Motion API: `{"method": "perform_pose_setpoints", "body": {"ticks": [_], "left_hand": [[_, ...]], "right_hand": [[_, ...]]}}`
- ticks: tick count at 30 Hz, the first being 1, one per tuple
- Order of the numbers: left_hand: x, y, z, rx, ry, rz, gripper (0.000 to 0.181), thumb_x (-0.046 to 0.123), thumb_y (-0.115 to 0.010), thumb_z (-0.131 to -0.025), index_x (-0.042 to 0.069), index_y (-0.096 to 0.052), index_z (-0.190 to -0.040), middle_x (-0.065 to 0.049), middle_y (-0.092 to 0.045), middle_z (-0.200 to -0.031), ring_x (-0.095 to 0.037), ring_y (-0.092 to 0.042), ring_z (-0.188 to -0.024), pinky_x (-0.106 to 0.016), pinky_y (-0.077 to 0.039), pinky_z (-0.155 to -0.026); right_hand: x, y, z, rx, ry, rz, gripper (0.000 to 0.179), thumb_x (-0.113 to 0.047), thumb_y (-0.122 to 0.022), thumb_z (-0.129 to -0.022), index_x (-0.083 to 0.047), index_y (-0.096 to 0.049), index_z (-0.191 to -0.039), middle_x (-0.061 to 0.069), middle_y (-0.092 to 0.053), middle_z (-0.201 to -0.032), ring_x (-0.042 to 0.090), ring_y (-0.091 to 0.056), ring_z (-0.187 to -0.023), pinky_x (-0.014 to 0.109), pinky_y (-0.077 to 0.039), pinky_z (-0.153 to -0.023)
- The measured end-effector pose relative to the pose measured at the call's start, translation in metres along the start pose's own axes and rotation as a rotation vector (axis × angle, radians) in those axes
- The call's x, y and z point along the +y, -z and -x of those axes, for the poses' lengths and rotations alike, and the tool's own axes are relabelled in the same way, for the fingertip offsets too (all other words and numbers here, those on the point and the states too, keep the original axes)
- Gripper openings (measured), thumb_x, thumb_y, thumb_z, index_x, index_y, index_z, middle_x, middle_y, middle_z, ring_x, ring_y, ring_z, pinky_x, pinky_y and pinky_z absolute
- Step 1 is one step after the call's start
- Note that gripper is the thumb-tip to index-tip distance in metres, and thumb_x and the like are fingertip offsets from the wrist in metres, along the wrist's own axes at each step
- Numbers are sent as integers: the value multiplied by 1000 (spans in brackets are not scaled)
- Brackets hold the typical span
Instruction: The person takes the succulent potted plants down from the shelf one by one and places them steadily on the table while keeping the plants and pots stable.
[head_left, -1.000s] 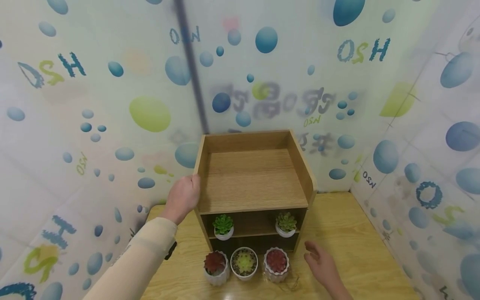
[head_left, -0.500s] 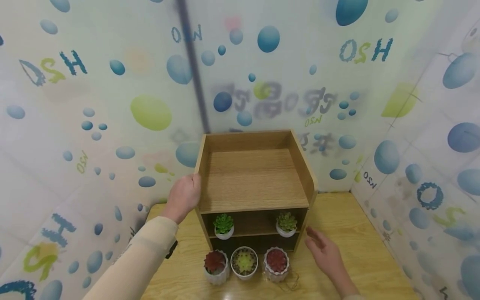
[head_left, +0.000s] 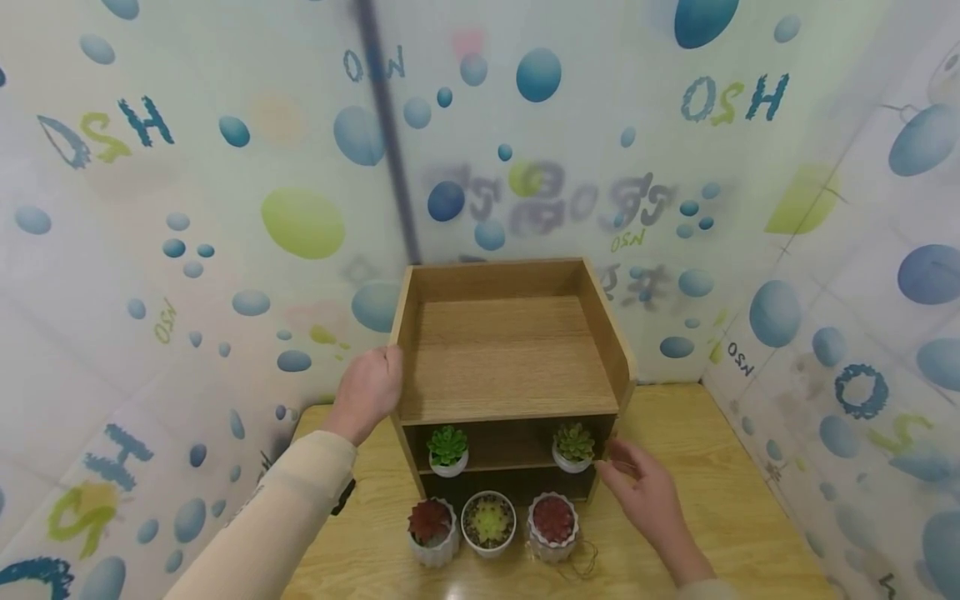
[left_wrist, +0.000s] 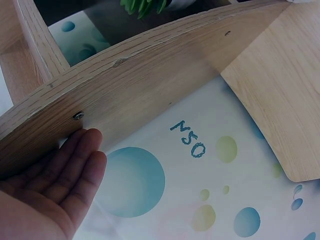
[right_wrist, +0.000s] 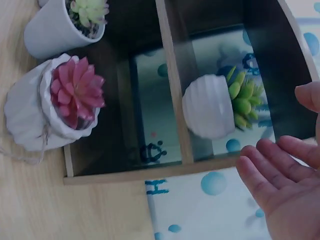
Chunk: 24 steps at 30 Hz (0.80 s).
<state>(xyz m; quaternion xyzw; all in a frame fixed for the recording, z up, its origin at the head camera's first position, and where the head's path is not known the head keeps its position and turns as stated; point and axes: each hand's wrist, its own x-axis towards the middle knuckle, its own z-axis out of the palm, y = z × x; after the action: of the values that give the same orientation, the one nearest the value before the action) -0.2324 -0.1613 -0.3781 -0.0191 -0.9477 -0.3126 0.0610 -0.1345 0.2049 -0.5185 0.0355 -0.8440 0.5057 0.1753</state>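
Observation:
A small wooden shelf unit (head_left: 510, 358) stands on the table, its top open at the front with raised sides. My left hand (head_left: 367, 390) grips the left side panel near its top; in the left wrist view the fingers (left_wrist: 82, 175) lie against the panel's outer face. Beside the right side panel is my right hand (head_left: 651, 500), fingers extended and thumb apart, holding nothing. Closest to it, on the middle shelf board, sits a green succulent in a white ribbed pot (right_wrist: 207, 107). A bright green potted plant (head_left: 447, 448) sits at that board's left end.
Three potted succulents line the table in front: a dark red one (head_left: 431, 529), a yellow-green one (head_left: 488, 525) and a pinkish-red one (head_left: 553, 523) with loose twine. Behind the wooden table (head_left: 697, 508) hangs a patterned sheet (head_left: 300, 225).
My right hand has moved up and forward from the table to the shelf unit's right side panel. My left hand keeps its hold, and the pots have stayed put.

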Motion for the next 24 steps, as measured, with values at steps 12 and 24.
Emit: {"method": "perform_pose_setpoints", "body": {"ticks": [12,24], "left_hand": [[-1,-1,-1,5,-14,-11,58,31,-18,-110,11,-42,-61,-6,-40,-55,-23,-37,-49,-36,-38,-54],[-1,0,0,8,-17,-1,58,31,-19,-109,11,-42,-60,-5,-40,-54,-23,-38,-48,-36,-38,-52]], "right_hand": [[-7,-19,2,-38,-51,134,54,-14,-80,-90,12,-59,-132,30,-67,-125,44,-68,-112,52,-54,-96],[-7,-34,5,-37,-57,226,58,-15,-78,-90,15,-53,-132,34,-63,-124,50,-66,-109,57,-55,-92]]}}
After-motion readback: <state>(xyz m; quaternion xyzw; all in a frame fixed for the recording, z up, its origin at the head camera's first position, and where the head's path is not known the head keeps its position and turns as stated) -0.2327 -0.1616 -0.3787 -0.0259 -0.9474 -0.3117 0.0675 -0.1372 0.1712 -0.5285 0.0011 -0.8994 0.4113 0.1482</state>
